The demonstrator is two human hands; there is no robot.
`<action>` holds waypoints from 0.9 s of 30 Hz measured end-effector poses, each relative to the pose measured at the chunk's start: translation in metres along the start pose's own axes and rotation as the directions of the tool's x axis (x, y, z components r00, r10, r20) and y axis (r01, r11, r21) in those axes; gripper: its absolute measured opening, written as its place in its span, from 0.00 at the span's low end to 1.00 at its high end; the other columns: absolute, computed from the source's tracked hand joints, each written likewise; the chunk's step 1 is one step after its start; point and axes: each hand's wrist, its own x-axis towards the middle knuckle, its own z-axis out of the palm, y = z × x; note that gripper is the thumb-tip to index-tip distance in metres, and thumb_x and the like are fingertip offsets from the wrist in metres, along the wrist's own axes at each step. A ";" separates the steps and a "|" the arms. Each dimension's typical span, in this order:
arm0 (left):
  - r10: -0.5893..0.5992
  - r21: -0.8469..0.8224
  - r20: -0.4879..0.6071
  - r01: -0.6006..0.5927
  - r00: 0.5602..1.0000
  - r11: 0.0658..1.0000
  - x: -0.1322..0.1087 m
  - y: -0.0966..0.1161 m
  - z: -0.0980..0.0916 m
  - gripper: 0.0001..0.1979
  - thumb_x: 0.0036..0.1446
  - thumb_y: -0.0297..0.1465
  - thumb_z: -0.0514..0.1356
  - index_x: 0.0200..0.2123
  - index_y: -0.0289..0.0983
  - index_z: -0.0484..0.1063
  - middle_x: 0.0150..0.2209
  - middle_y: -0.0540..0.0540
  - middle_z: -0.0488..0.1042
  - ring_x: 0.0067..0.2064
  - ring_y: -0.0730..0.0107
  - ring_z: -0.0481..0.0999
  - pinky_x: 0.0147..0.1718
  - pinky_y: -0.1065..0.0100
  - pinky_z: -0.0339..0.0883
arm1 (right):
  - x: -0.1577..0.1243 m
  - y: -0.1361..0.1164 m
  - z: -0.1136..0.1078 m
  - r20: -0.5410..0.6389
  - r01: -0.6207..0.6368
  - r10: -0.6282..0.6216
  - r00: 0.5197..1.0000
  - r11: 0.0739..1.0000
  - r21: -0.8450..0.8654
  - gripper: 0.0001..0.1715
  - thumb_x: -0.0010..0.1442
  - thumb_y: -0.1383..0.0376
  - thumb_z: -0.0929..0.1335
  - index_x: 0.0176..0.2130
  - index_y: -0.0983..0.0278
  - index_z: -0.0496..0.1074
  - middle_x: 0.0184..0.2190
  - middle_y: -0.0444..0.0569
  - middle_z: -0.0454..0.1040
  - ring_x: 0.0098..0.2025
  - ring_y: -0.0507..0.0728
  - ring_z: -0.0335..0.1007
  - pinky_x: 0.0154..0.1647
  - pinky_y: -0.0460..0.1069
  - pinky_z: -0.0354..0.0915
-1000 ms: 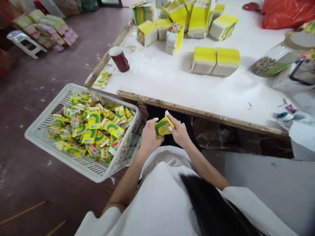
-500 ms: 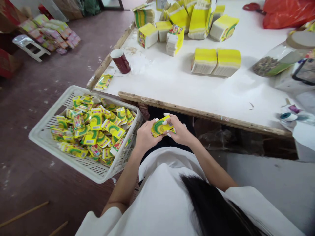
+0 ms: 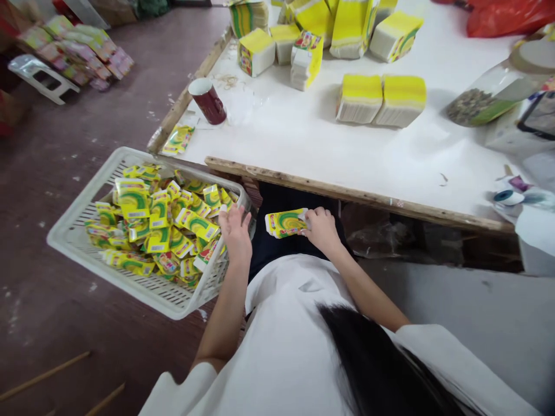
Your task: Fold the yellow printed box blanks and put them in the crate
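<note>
My left hand is open at the right rim of a white plastic basket, its fingers spread and nothing in them. Small yellow-and-green printed packets lie heaped in the basket. One packet shows larger on the left of the heap; whether it touches the others I cannot tell. Over my lap, my right hand grips the right end of some flat yellow-and-green cardboard packets. Their edges are slightly fanned, so more than one seems to be there.
A white table with a wooden edge stands in front, bearing yellow carton stacks, a maroon mug, a loose packet and a jar. A white stool and pastel packs are at far left.
My left hand has let go and moved left to the basket's rim, opening. A packet now shows on the heap's left. My right hand alone holds the cardboard packets.
</note>
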 end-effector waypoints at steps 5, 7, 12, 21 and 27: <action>-0.064 0.033 0.057 0.062 0.996 0.998 -0.004 -0.005 0.002 0.24 0.51 0.42 0.70 0.48 0.43 0.66 0.54 0.42 0.75 0.49 0.65 0.79 0.44 0.66 0.74 | 0.002 -0.003 0.003 -0.021 0.025 -0.025 0.999 1.000 -0.006 0.17 0.52 0.63 0.78 0.41 0.64 0.76 0.43 0.60 0.73 0.47 0.68 0.67 0.44 0.57 0.65; -0.079 0.049 0.061 0.076 0.995 0.996 -0.001 -0.008 0.000 0.24 0.51 0.42 0.70 0.47 0.42 0.66 0.52 0.42 0.75 0.47 0.67 0.79 0.42 0.68 0.74 | 0.002 0.001 0.003 -0.027 0.032 -0.031 0.999 0.997 0.071 0.13 0.52 0.66 0.77 0.38 0.63 0.75 0.42 0.58 0.74 0.46 0.66 0.68 0.44 0.56 0.64; -0.011 0.107 0.128 -0.003 0.992 0.994 -0.006 -0.020 -0.003 0.33 0.49 0.55 0.67 0.51 0.43 0.65 0.55 0.39 0.73 0.51 0.62 0.78 0.47 0.63 0.74 | 0.002 0.011 -0.003 0.021 0.013 -0.024 0.999 0.901 0.434 0.12 0.53 0.68 0.72 0.28 0.61 0.64 0.31 0.46 0.75 0.33 0.57 0.69 0.36 0.51 0.63; -0.058 0.013 0.427 0.058 0.903 0.998 -0.052 -0.008 0.041 0.41 0.53 0.64 0.55 0.60 0.41 0.66 0.56 0.36 0.74 0.60 0.49 0.73 0.53 0.52 0.72 | -0.018 -0.024 -0.027 0.006 0.145 -0.290 0.957 0.498 0.855 0.21 0.51 0.57 0.76 0.35 0.59 0.63 0.28 0.41 0.71 0.28 0.53 0.65 0.30 0.49 0.63; 0.020 -0.159 0.310 0.031 0.951 0.987 -0.061 -0.003 0.055 0.35 0.52 0.62 0.58 0.49 0.39 0.72 0.46 0.39 0.78 0.50 0.53 0.78 0.49 0.56 0.73 | -0.027 -0.033 -0.030 -0.028 0.099 -0.400 0.916 0.159 0.982 0.27 0.50 0.52 0.78 0.41 0.58 0.64 0.39 0.47 0.72 0.39 0.55 0.70 0.40 0.51 0.69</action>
